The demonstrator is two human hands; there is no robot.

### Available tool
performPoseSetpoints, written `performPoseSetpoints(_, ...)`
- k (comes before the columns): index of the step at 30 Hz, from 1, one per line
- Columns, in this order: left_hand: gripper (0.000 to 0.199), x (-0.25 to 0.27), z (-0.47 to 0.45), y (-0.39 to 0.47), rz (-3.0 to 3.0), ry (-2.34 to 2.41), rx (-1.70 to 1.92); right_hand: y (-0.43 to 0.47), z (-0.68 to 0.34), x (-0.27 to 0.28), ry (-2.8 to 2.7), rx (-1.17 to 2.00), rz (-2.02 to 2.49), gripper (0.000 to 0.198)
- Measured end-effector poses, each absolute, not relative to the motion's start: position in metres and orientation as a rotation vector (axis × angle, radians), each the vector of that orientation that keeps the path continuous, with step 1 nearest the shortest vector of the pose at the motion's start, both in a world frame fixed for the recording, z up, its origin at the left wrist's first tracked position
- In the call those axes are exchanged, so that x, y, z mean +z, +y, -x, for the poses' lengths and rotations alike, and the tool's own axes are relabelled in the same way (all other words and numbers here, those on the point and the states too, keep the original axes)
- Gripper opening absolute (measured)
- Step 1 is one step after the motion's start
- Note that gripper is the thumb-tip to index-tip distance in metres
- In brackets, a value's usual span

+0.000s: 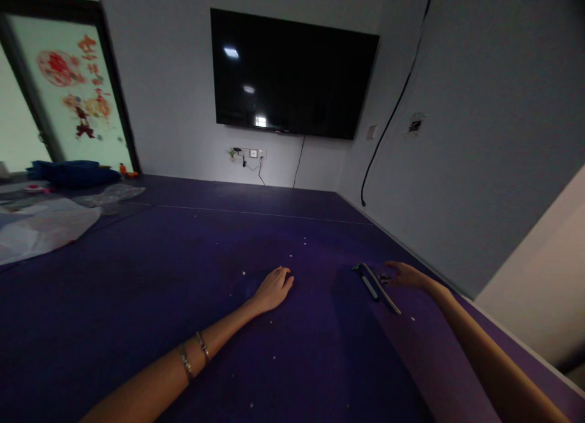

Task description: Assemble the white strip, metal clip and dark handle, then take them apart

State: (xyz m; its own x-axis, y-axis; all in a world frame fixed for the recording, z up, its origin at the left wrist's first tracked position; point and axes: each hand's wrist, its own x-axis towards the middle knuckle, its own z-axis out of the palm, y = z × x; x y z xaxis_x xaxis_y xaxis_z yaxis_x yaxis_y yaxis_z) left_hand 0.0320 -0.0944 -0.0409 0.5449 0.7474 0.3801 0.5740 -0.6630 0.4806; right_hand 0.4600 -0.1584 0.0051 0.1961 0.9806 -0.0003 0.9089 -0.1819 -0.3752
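My left hand [273,289] rests palm down on the purple tabletop [192,325], its fingers loosely bent and holding nothing that I can see. Two bracelets [194,354] circle that wrist. On the right side my right hand [408,275] hovers or rests low, fingers apart, beside a small shiny metal object [384,279] too small to name. Left of it lies a long, thin, slightly bowed strip [382,290]. A slim dark tool with a grey grip [370,286] lies alongside the strip, its greenish end pointing away from me.
Small white scraps [244,273] dot the surface. Clear plastic sheeting [50,228] and a dark blue bundle [75,173] lie at the far left. A television [292,75] hangs on the wall ahead. A black cable [393,115] dangles down the right wall to the table's edge.
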Motion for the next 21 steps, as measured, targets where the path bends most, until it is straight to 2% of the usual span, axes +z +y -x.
performPoseSetpoints(8,0.026,-0.037,-0.026,-0.085,-2.332,1.181,1.038,-0.138,-0.359,0.003,-1.88,-0.04,1.886,0.046)
performPoseSetpoints(14,0.03,-0.033,0.013,-0.05,-2.362,1.437,0.931,-0.127,-0.278,-0.023,-2.06,0.074,1.747,0.048)
performPoseSetpoints(21,0.043,-0.039,0.066,-0.028,-2.473,1.725,0.672,-0.125,-0.246,-0.044,-2.023,0.05,1.901,0.053)
